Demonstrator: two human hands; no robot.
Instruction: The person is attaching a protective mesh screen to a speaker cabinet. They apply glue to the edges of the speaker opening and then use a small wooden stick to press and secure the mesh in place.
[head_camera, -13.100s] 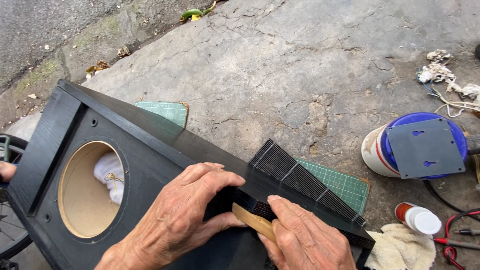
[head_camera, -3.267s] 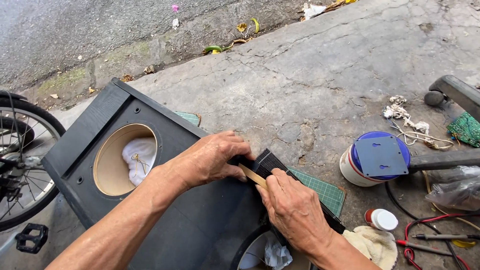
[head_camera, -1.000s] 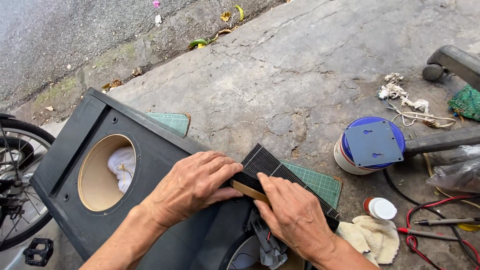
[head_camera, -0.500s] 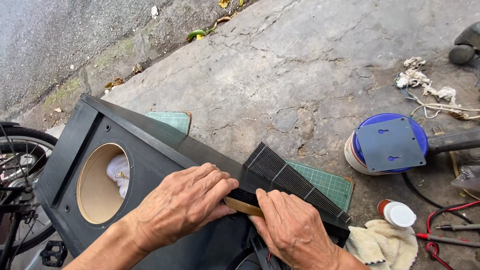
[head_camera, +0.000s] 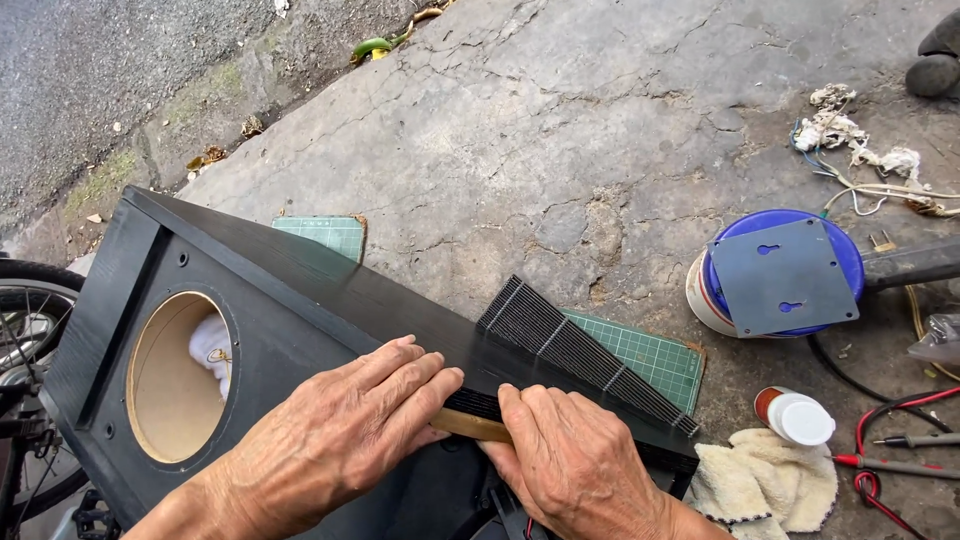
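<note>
A black speaker cabinet (head_camera: 300, 290) lies on its back on the concrete, with a round cut-out (head_camera: 175, 375) showing white stuffing inside. A black ribbed grille piece (head_camera: 570, 345) sits at the cabinet's right end. My left hand (head_camera: 340, 430) lies flat on the cabinet front, fingers pressing beside the grille. My right hand (head_camera: 570, 465) grips a thin flat wooden stick (head_camera: 470, 425) laid along the edge of the grille opening. The stick's ends are hidden under both hands.
A green cutting mat (head_camera: 650, 360) lies under the cabinet. A blue-lidded bucket (head_camera: 780, 270) bears a grey metal plate. A small white-capped jar (head_camera: 795, 415), a cloth (head_camera: 765, 485), red test leads (head_camera: 890, 440), tangled wires (head_camera: 860, 165) and a bicycle wheel (head_camera: 30, 330) are around.
The camera has drifted and moved closer over the frames. Both hands stay on the cabinet by the grille with the wooden stick between them, shifting only slightly.
</note>
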